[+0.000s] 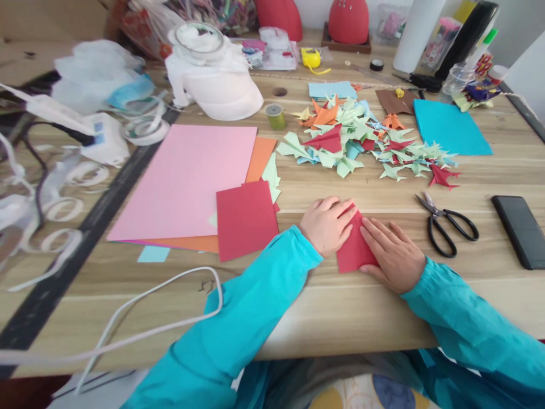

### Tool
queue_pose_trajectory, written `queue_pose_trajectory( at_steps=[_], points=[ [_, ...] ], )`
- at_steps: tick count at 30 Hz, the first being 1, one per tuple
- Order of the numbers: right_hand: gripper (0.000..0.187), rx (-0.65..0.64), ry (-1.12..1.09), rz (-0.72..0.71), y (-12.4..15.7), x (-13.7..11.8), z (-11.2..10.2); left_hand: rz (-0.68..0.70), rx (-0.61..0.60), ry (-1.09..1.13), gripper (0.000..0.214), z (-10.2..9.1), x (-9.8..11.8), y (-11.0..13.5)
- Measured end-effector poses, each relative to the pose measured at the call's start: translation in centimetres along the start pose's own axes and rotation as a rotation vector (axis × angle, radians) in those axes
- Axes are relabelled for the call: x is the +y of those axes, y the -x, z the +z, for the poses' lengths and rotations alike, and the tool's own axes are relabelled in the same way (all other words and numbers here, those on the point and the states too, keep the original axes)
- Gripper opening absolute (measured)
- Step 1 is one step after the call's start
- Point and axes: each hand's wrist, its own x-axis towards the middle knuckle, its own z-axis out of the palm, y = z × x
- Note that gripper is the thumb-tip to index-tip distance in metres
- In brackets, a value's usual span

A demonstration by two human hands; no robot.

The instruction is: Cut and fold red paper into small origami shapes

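A partly folded sheet of red paper [351, 253] lies flat on the wooden table [323, 318]. My left hand [327, 224] rests on its upper left side, fingers stretched out over the paper. From the right, my right hand [392, 253] lies flat on the other edge, its fingers extended and the thumb at the lower right. Part of the sheet is hidden under both hands. To the left, red paper sheets [247, 221] overlap a large pink sheet [191, 176]. Black-handled scissors [445, 221] lie partly open right of my right hand.
Beyond my hands lies a pile of folded paper planes and stars [349, 136]. Blue paper [451, 128] sits behind the scissors, and a phone [522, 230] lies at far right. A white cable [170, 326] loops near my left sleeve. A white cap [225, 85] stands farther back.
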Motion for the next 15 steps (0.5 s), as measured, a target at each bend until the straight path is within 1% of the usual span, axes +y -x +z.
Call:
queue_pose_trajectory(
  at_steps=[4, 10, 15],
  points=[
    [0.067, -0.002, -0.002, 0.000, -0.02, 0.05, 0.00, -0.022, -0.027, -0.001, 0.042, -0.20, 0.31, -0.08],
    [0.067, -0.023, 0.002, 0.002, -0.04, 0.16, -0.07, 0.026, -0.058, -0.058, 0.044, -0.26, 0.18, 0.03],
    [0.067, -0.020, 0.007, -0.001, -0.04, 0.12, -0.04, -0.015, -0.042, -0.076, 0.042, -0.34, 0.27, 0.12]
  ],
)
